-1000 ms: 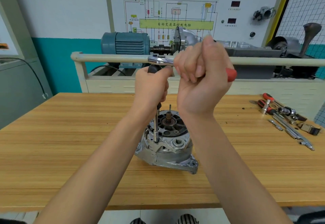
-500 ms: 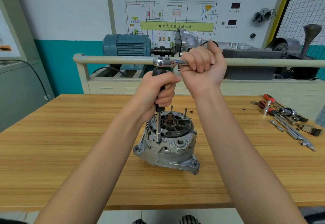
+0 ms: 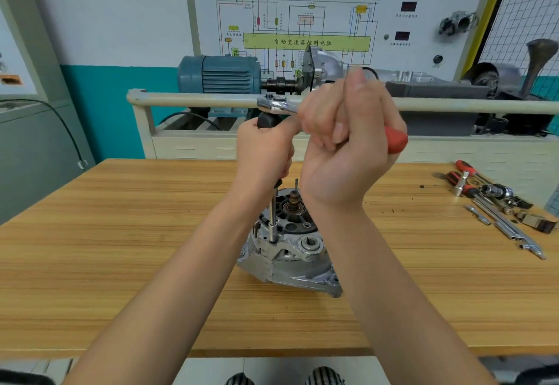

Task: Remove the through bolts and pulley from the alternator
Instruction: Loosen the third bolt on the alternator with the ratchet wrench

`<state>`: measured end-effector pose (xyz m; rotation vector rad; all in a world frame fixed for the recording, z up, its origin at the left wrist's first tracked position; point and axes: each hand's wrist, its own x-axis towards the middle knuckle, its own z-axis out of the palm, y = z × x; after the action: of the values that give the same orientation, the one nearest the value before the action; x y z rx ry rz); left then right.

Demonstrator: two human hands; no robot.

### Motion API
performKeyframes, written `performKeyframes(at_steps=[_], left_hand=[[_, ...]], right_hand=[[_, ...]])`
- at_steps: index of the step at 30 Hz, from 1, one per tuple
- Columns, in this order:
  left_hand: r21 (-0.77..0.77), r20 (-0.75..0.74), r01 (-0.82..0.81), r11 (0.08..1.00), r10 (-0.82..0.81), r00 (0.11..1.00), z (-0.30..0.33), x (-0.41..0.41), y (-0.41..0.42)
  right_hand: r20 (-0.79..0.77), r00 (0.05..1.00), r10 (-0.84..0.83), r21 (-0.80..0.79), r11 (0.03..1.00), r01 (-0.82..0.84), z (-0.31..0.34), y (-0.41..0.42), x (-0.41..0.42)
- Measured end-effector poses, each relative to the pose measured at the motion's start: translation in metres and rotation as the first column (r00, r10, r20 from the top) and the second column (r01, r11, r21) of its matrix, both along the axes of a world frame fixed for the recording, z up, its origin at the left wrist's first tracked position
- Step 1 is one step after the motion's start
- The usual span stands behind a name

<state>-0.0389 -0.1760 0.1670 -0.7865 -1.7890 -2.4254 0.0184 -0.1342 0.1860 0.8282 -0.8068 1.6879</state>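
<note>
A silver alternator [image 3: 289,259] stands on the wooden table [image 3: 121,248], its open end with the shaft facing up. A long extension bar [image 3: 273,223] stands upright with its socket on a through bolt at the alternator's left rim. My left hand [image 3: 264,155] grips the black grip at the top of that bar. My right hand [image 3: 348,139] grips the ratchet handle [image 3: 396,139], red at its end, which lies level above the bar. The chrome ratchet head [image 3: 273,104] sits on top of the bar. Another bolt [image 3: 296,183] sticks up behind the shaft.
Loose tools [image 3: 496,203] lie at the table's right: red-handled drivers, sockets, extension bars. Behind the table runs a pale rail [image 3: 193,99], with a blue electric motor [image 3: 219,74] and a wiring-diagram board [image 3: 305,21] beyond. The table's near edge is just in front of me.
My right hand has swung the ratchet handle back toward the right and nearer to me, so its red end shows again. My left hand stays on the bar's grip.
</note>
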Motion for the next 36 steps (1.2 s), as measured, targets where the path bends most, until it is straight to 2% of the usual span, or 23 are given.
performKeyframes(at_steps=[2,4,6,8,10,11,13,15,18,21,23,25,27,29,32,34,36], left_hand=[[-0.012,0.007,0.056,0.998,-0.056,0.998,0.000,-0.002,-0.005],[-0.023,0.000,0.162,0.986,-0.162,0.987,0.000,-0.005,-0.013],[-0.033,-0.025,0.284,0.958,-0.284,0.958,0.001,-0.007,-0.021],[-0.083,-0.055,0.353,0.932,-0.358,0.932,0.004,-0.006,-0.023],[-0.120,-0.073,0.378,0.918,-0.387,0.919,0.007,-0.005,-0.019],[-0.115,-0.071,0.392,0.913,-0.401,0.913,0.009,-0.004,-0.016],[-0.089,-0.045,0.425,0.901,-0.430,0.902,0.010,-0.005,-0.014],[-0.055,-0.014,0.424,0.904,-0.425,0.905,0.009,-0.007,-0.015],[-0.005,-0.009,0.346,0.938,-0.347,0.938,0.008,-0.008,-0.016],[0.015,-0.008,0.226,0.974,-0.226,0.974,0.007,-0.006,-0.013],[0.012,-0.004,0.149,0.989,-0.149,0.989,0.007,-0.002,-0.011],[0.005,0.001,0.071,0.997,-0.071,0.997,0.007,0.001,-0.008],[-0.005,0.000,0.018,1.000,-0.018,1.000,0.006,0.000,-0.008],[-0.015,-0.025,0.063,0.998,-0.063,0.998,0.006,-0.001,-0.010],[-0.042,-0.073,0.194,0.980,-0.196,0.978,0.005,-0.006,-0.020],[-0.062,-0.107,0.293,0.954,-0.298,0.948,0.004,-0.008,-0.026],[-0.088,-0.125,0.381,0.920,-0.390,0.912,0.005,-0.008,-0.029]], right_hand=[[0.020,0.988,0.153,0.012,0.988,-0.154,0.004,0.010,-0.002],[0.097,0.915,0.391,-0.016,0.920,-0.391,0.010,0.025,-0.007],[0.147,0.772,0.619,-0.152,0.785,-0.600,0.014,0.041,-0.014],[0.118,0.605,0.787,-0.304,0.609,-0.733,0.015,0.053,-0.024],[0.075,0.486,0.871,-0.411,0.471,-0.781,0.015,0.060,-0.032],[0.067,0.468,0.881,-0.440,0.447,-0.779,0.015,0.062,-0.034],[0.072,0.505,0.860,-0.453,0.479,-0.751,0.016,0.061,-0.032],[0.095,0.609,0.788,-0.413,0.588,-0.696,0.016,0.055,-0.026],[0.137,0.788,0.600,-0.250,0.791,-0.559,0.012,0.038,-0.014],[0.098,0.917,0.387,-0.069,0.922,-0.381,0.007,0.020,-0.003],[0.038,0.978,0.206,0.001,0.979,-0.206,0.002,0.009,0.001],[-0.004,0.999,0.033,0.038,0.999,-0.033,-0.004,-0.003,0.003],[-0.005,0.999,-0.046,0.044,0.998,0.046,-0.006,-0.009,0.002],[0.005,1.000,0.017,0.027,0.999,-0.017,-0.002,-0.005,0.000],[0.071,0.945,0.321,-0.017,0.947,-0.320,0.008,0.016,-0.003],[0.135,0.828,0.545,-0.134,0.838,-0.530,0.012,0.032,-0.008],[0.138,0.693,0.708,-0.264,0.700,-0.663,0.014,0.044,-0.014]])
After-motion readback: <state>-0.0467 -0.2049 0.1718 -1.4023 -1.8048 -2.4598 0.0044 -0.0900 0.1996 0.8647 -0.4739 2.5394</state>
